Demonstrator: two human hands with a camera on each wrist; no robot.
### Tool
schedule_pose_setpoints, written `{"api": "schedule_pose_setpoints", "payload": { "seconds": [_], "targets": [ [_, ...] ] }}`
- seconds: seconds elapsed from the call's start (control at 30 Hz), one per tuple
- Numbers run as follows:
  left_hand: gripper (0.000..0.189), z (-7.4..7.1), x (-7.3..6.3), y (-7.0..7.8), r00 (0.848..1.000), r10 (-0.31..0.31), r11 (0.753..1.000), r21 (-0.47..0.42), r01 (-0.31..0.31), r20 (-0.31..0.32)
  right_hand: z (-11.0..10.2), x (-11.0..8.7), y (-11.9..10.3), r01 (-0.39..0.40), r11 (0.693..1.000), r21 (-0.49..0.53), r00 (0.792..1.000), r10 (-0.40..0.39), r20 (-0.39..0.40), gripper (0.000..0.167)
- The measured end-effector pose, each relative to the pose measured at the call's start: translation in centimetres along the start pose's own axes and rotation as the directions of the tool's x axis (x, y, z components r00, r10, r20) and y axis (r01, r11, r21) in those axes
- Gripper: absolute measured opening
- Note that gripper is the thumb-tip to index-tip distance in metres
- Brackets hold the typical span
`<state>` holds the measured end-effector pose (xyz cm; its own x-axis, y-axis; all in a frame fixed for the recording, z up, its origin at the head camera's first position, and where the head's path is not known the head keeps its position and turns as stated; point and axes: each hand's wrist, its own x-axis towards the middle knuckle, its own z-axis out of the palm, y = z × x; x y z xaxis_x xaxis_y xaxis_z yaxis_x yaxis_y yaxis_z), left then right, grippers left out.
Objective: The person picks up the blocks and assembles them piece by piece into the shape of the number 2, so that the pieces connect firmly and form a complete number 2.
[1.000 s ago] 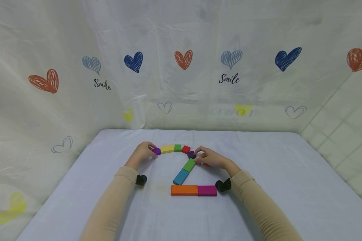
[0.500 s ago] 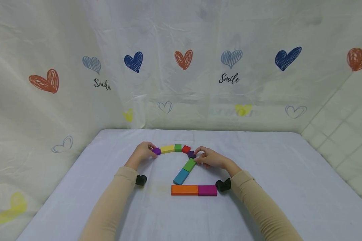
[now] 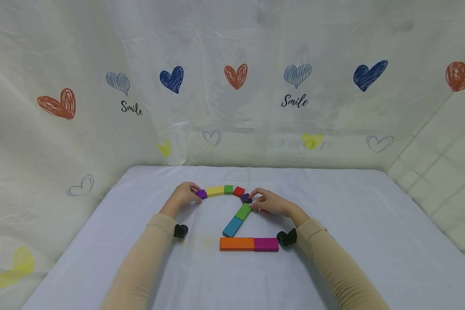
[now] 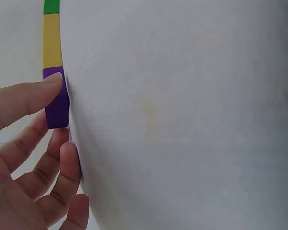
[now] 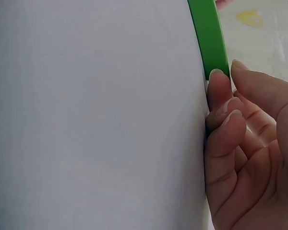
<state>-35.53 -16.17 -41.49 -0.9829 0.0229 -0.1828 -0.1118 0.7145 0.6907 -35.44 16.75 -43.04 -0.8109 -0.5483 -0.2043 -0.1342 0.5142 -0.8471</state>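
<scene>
Thumb and finger of my left hand (image 3: 186, 193) pinch a small purple block (image 4: 56, 103) at the left end of a curved row. Next to it come a yellow block (image 3: 215, 191), a small green block (image 3: 228, 190) and a red block (image 3: 238, 192). My right hand (image 3: 270, 203), fingers curled, holds a dark purple block (image 3: 245, 198) by its right side; that block is hidden in the right wrist view. One fingertip of it meets the end of a longer green block (image 5: 211, 40). A blue block (image 3: 232, 227) continues that slant downward.
Below the blue block, an orange block (image 3: 237, 244) and a magenta block (image 3: 266, 244) lie end to end. Black heart-shaped pieces (image 3: 286, 237) sit at both cuffs. A white cloth covers the table (image 3: 352, 258); a heart-printed curtain (image 3: 232, 116) hangs behind it.
</scene>
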Motion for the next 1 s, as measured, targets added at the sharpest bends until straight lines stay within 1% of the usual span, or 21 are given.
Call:
{"api": "schedule_pose_setpoints", "payload": {
  "seconds": [0.1, 0.27, 0.37, 0.47, 0.57, 0.67, 0.73, 0.87, 1.0],
  "targets": [
    [0.045, -0.1, 0.0, -0.1, 1.000, -0.001, 1.000, -0.004, 0.001, 0.024, -0.1, 0.0, 0.0, -0.004, 1.000, 0.007, 1.000, 0.004, 0.011, 0.029],
    [0.046, -0.7, 0.1, -0.5, 0.998, 0.037, 0.999, 0.011, -0.037, 0.058, -0.3, -0.2, 0.1, -0.032, 0.999, 0.017, 0.999, 0.031, 0.022, 0.031],
    [0.046, -1.0, 0.1, -0.9, 0.996, 0.065, 0.998, 0.013, -0.066, 0.064, -0.4, -0.5, 0.1, -0.035, 0.999, 0.009, 0.999, 0.035, 0.020, 0.032],
    [0.046, -1.2, 0.0, -1.2, 0.995, 0.083, 0.997, 0.006, -0.083, 0.057, -0.7, -0.8, 0.2, -0.032, 0.999, 0.001, 0.999, 0.032, 0.011, 0.034],
    [0.046, -1.4, -0.2, -1.4, 0.992, 0.115, 0.993, 0.002, -0.115, 0.049, -1.0, -1.1, 0.4, -0.024, 1.000, -0.012, 1.000, 0.024, 0.002, 0.036],
    [0.045, -1.4, -0.5, -1.3, 0.988, 0.148, 0.989, 0.016, -0.149, 0.048, -1.3, -1.7, 0.6, -0.012, 1.000, -0.021, 1.000, 0.012, -0.009, 0.038],
    [0.045, -1.4, -0.8, -1.2, 0.986, 0.159, 0.987, 0.024, -0.160, 0.047, -1.5, -2.2, 0.6, 0.004, 1.000, -0.022, 1.000, -0.005, -0.014, 0.039],
    [0.044, -1.3, -1.4, -1.0, 0.984, 0.173, 0.985, 0.013, -0.174, 0.046, -2.1, -3.3, 0.7, 0.055, 0.998, -0.018, 0.998, -0.055, -0.018, 0.040],
    [0.043, -1.3, -2.2, -1.1, 0.977, 0.213, 0.977, 0.020, -0.213, 0.025, -2.5, -4.5, 0.7, 0.102, 0.994, -0.032, 0.993, -0.104, -0.048, 0.043]
  ]
}}
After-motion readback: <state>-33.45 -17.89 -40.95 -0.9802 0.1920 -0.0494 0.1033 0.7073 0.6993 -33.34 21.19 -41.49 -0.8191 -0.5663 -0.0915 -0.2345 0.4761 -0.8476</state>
